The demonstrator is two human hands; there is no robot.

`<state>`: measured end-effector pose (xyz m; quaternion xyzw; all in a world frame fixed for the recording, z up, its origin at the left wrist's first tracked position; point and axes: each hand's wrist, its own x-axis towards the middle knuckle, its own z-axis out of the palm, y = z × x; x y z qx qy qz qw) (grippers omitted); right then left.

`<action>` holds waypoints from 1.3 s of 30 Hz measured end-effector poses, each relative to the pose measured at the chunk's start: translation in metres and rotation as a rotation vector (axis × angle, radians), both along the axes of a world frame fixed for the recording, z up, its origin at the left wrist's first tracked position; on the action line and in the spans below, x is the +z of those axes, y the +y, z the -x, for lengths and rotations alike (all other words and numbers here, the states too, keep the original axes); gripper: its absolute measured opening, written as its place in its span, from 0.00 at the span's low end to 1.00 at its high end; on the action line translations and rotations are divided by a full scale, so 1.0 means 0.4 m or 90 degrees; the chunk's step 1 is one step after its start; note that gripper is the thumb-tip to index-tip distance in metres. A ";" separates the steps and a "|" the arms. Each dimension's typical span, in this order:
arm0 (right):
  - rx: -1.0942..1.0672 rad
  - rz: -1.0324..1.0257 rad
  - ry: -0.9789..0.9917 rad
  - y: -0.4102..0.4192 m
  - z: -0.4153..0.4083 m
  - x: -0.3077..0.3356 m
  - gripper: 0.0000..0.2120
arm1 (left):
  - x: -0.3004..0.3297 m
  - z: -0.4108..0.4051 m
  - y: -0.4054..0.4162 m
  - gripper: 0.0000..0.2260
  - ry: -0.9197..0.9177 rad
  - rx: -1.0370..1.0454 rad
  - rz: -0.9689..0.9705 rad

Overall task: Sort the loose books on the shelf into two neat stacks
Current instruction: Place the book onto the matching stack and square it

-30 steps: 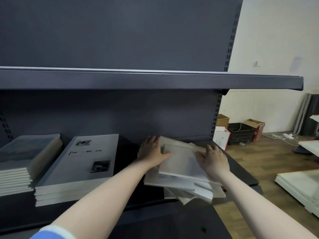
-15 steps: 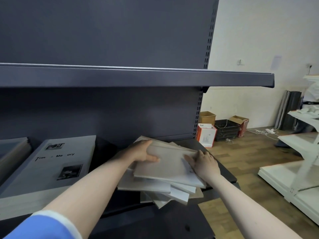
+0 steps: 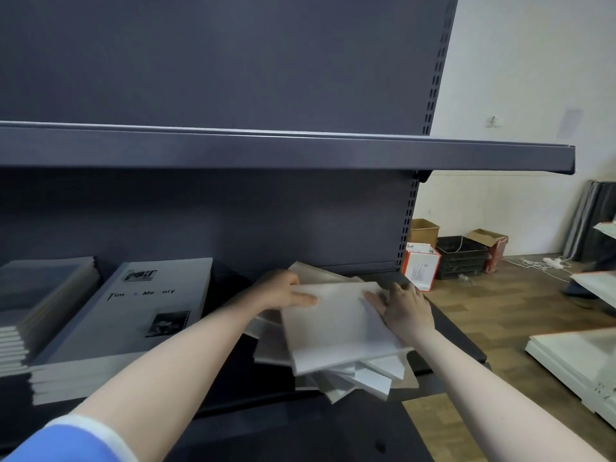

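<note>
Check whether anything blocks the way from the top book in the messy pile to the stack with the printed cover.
Nothing visible does. Both hands, left hand and right hand, are on the top book; only bare dark shelf lies between it and the printed-cover stack.

Matt dark metal shelf (image 3: pixel 286 151), matt pale paper book covers (image 3: pixel 336 325), smooth wood-look floor (image 3: pixel 500 315).
</note>
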<state>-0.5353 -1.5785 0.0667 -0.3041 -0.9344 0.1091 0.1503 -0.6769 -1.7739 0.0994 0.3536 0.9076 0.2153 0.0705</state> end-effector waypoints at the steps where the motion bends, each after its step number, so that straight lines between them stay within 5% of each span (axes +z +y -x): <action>1: 0.005 0.008 0.010 -0.006 0.005 0.005 0.33 | 0.004 -0.003 -0.010 0.19 -0.007 -0.009 -0.018; 15: 0.152 0.182 0.101 -0.220 0.120 0.087 0.21 | 0.068 0.023 -0.323 0.09 -0.130 0.137 -0.322; 21: 0.222 0.381 0.231 -0.384 0.170 0.083 0.29 | 0.085 0.032 -0.498 0.12 -0.121 0.177 -0.331; 29: 0.259 0.558 0.263 -0.576 0.201 0.082 0.17 | 0.084 0.061 -0.718 0.12 -0.164 0.222 -0.401; 39: 0.312 0.810 0.145 -0.746 0.187 0.050 0.13 | 0.045 0.047 -0.843 0.14 -0.173 0.267 -0.406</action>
